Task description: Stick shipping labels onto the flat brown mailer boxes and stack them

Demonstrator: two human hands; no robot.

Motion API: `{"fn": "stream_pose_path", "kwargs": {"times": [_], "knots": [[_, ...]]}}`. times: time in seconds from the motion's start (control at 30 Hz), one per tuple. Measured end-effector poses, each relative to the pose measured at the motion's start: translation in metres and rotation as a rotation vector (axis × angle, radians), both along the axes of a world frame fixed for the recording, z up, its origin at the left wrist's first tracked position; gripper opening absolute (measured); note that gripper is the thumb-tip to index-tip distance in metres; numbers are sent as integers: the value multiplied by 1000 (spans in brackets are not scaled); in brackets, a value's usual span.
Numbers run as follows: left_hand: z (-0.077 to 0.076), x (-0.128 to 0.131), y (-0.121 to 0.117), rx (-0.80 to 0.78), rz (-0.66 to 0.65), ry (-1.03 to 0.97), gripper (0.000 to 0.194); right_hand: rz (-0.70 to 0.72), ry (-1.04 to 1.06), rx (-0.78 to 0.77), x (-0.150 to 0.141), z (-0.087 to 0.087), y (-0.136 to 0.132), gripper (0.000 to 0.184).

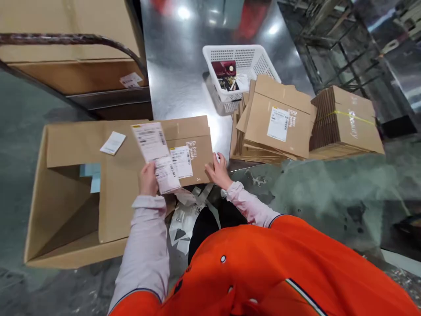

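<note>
My left hand (148, 179) is closed on a strip of white shipping labels (154, 153) held up over a flat brown carton (194, 149). That carton lies on the edge of the metal table and carries a white label (181, 161). My right hand (219, 170) grips the carton's right edge, fingers curled on it. Both sleeves are pale pink under an orange vest.
A big open cardboard box (66, 206) stands at the left with a loose label (112, 143) on its flap. Stacks of flat cartons (279, 123) and a strapped bundle (345, 123) lie on the steel table (177, 74). A white basket (240, 66) holds small items. Paper scraps litter the floor.
</note>
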State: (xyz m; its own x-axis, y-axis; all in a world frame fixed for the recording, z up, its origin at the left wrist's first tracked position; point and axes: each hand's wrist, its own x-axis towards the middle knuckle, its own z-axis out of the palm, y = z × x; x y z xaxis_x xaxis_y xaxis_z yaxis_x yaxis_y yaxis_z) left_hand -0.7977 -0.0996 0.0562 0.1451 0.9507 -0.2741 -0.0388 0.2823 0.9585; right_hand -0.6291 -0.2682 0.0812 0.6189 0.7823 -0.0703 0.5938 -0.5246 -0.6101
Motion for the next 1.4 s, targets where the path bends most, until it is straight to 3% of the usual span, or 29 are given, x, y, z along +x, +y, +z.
{"fn": "stream_pose_path", "kwargs": {"times": [0.1, 0.17, 0.23, 0.3, 0.37, 0.4, 0.47, 0.53, 0.57, 0.63, 0.73, 0.83, 1.0, 1.1, 1.17, 1.23, 1.4], "knots": [[42, -6, -10, -20, 84, -279, 24, 6, 33, 386, 12, 52, -27, 62], [68, -4, -19, 22, 96, -366, 21, -71, -64, 520, 49, 97, -62, 62], [88, -1, -30, 15, 57, -358, 19, -183, -197, 529, 104, 143, -105, 65], [98, 2, -44, -17, -3, -325, 21, -240, -294, 445, 156, 180, -142, 71], [100, 3, -62, -45, -57, -319, 26, -372, -428, 371, 182, 198, -160, 81], [98, 4, -72, -51, -83, -316, 29, -416, -463, 345, 180, 198, -158, 88], [93, 4, -95, -50, -146, -299, 36, -381, -382, 324, 148, 178, -135, 100], [87, 4, -116, -66, -261, -259, 45, -128, -34, 314, 89, 140, -98, 97], [84, 3, -125, -82, -336, -232, 49, 14, 212, 307, 55, 119, -80, 92], [80, -1, -134, -113, -461, -188, 55, 89, 591, 353, -6, 79, -54, 70], [73, -11, -129, -123, -441, -198, 59, 116, 817, 322, -58, 44, -41, 52], [62, -20, -119, -197, -345, -207, 53, 225, 802, 172, -59, 36, -36, 50], [42, -21, -122, -228, -269, -125, 49, 275, 593, 180, -33, 45, -12, 34], [28, -15, -126, -169, -131, -62, 47, 324, 535, 145, -32, 44, -2, 29], [14, -12, -124, -143, -82, -37, 45, 313, 512, 137, -31, 35, 8, 27], [-4, -11, -119, -184, -117, -57, 43, 285, 437, 145, -26, 19, 27, 22], [-54, -31, -126, -455, -169, -62, 61, 138, 17, 103, 9, -30, 102, 18]]}}
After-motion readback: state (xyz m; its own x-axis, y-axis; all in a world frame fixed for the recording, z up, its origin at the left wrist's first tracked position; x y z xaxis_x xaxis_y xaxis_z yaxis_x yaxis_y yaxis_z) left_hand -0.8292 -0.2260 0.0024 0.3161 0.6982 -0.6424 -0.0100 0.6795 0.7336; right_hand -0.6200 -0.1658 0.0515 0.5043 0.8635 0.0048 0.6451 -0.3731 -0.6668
